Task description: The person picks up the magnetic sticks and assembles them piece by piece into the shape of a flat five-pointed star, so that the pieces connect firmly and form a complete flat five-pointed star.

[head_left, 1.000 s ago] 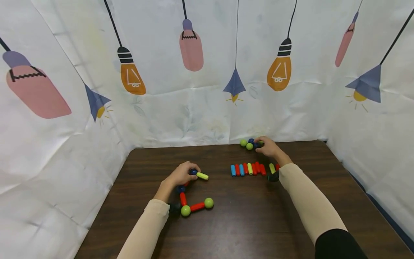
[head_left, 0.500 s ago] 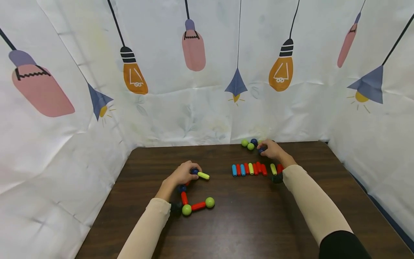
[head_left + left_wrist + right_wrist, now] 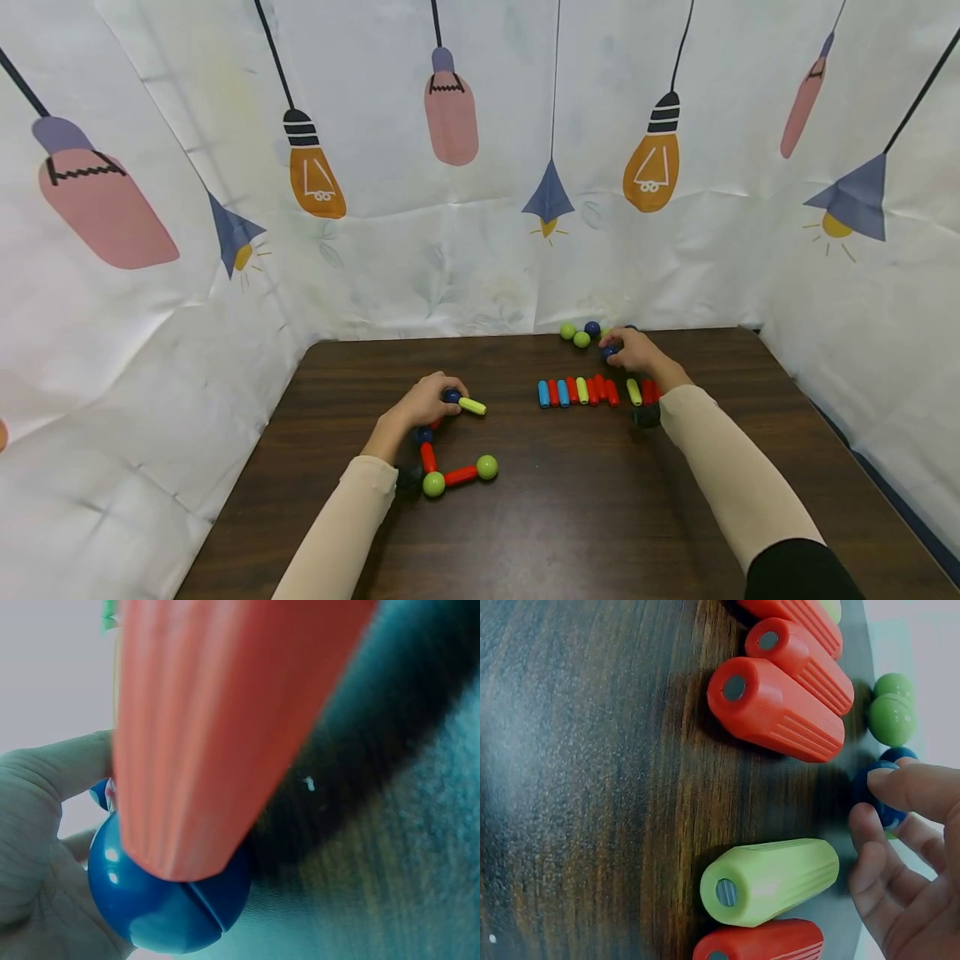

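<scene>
On the left of the table, my left hand (image 3: 422,406) holds a dark blue ball (image 3: 452,396) that has a yellow-green magnetic rod (image 3: 472,407) sticking out to the right. From there a bent chain runs toward me: a blue ball (image 3: 423,435), a red rod (image 3: 428,457), a green ball (image 3: 433,484), another red rod (image 3: 461,476) and a green end ball (image 3: 487,467). The left wrist view has a red rod (image 3: 217,735) meeting a blue ball (image 3: 165,900) up close. Near the back edge, my right hand (image 3: 639,352) pinches a blue ball (image 3: 881,796) between thumb and fingers.
Green balls (image 3: 567,331) and a blue ball (image 3: 592,328) lie at the back edge, left of my right hand. In front of them is a row of blue, red and yellow-green rods (image 3: 572,391). Another yellow-green rod (image 3: 776,881) and red ones lie near the right wrist.
My right hand has drawn a blue ball away from the cluster, slightly right and toward me. My left hand keeps its hold, almost in the same place.
</scene>
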Motion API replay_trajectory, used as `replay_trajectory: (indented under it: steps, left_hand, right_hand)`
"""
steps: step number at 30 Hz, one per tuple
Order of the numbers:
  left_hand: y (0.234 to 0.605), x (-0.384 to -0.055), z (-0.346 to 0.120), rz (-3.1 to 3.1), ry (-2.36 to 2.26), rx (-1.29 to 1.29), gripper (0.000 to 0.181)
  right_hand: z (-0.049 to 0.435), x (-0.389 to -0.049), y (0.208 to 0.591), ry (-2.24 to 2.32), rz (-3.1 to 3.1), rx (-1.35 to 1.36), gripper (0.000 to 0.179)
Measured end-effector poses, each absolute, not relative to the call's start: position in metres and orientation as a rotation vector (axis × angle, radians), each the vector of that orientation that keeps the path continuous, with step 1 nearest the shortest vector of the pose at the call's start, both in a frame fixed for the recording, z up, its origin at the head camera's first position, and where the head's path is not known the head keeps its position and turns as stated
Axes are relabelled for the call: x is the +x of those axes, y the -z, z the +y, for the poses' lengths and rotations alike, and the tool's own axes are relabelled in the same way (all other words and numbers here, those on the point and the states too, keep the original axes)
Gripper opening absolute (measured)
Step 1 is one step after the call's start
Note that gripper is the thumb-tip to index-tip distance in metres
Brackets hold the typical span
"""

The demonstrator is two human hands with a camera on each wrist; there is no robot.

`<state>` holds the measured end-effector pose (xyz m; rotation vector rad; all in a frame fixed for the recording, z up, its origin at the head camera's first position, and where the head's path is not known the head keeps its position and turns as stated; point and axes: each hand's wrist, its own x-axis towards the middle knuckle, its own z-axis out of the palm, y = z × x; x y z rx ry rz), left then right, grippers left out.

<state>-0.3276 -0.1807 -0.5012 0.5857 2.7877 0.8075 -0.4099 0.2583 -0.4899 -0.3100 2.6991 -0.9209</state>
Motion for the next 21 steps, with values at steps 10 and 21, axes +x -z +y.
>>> replay_trajectory:
  steps: [10,21]
  left_hand:
    - [0.5022,-0.3275,-0.1797,2.797,-0.806,0.594,0.017]
    - [0.5011,-0.3271,-0.1791,2.794,-0.816,0.583,0.017]
  right_hand:
    - [0.2639,-0.4105,0.4943,0.927,2.702,-0.322,0.036]
    - [0.2684,-0.4099,0.4941,0.939,2.710,-0.313,0.036]
